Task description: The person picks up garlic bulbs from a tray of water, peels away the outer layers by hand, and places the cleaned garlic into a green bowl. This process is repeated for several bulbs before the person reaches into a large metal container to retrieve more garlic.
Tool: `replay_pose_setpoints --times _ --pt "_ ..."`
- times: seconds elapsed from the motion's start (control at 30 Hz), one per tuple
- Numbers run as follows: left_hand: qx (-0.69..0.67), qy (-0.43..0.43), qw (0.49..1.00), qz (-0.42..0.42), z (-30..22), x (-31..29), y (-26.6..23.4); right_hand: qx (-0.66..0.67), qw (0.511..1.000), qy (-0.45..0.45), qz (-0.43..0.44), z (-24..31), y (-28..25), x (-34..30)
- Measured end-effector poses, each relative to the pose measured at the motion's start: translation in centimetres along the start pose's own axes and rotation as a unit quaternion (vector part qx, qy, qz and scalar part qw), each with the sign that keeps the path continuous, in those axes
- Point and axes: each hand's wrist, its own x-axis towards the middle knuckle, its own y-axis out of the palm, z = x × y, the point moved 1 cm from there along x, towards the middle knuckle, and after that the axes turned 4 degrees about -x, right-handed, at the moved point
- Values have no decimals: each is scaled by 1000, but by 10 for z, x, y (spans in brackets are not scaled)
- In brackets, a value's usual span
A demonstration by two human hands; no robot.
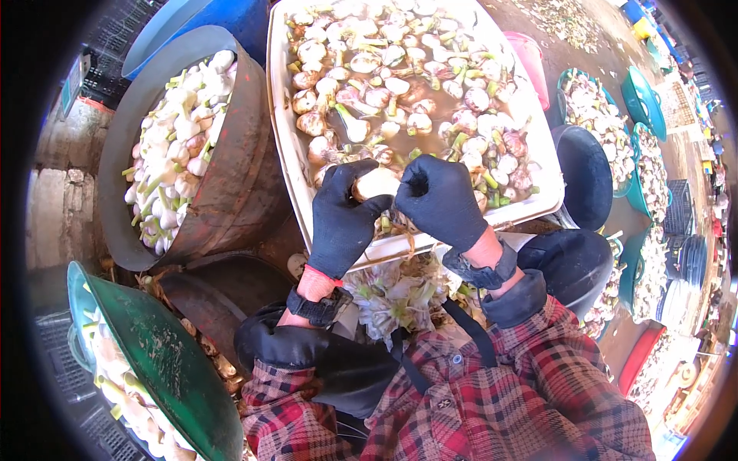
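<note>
In a black glove, my left hand [342, 219] is closed around a pale, peeled-looking garlic bulb [377, 184] above the near rim of a white tub [280, 127]. My right hand [446, 200], also gloved in black, presses against the bulb's right side with its fingers curled tight. What lies inside those fingers is hidden. Below them a thin brownish strip [410, 240] hangs over the rim. Many garlic bulbs [419, 123] with short green stems float in the tub's brown water. Loose garlic skins [400, 296] are heaped between my legs.
On the left stands a dark barrel [254, 142] of cleaned white garlic [181, 154]. Nearer leans a green tub [165, 361] holding more bulbs. To the right are a dark blue bucket [582, 177], a pink bucket [529, 65] and several teal tubs of garlic. Skins litter the far floor.
</note>
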Motion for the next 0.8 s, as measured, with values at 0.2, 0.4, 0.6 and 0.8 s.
replay_pose_setpoints --times 0.2,0.4,0.6,0.8 --pt "-245 -146 946 154 -17 -4 -6 -58 995 74 -26 -55 -12 -3" --pt "-342 -158 912 164 -20 -6 -15 -11 998 63 5 -56 -34 -8" --pt "-378 -187 882 211 -13 -3 -5 87 994 -47 53 4 -35 -4" --pt "-241 -140 938 206 -7 -8 -1 36 997 -51 45 6 -25 -16"
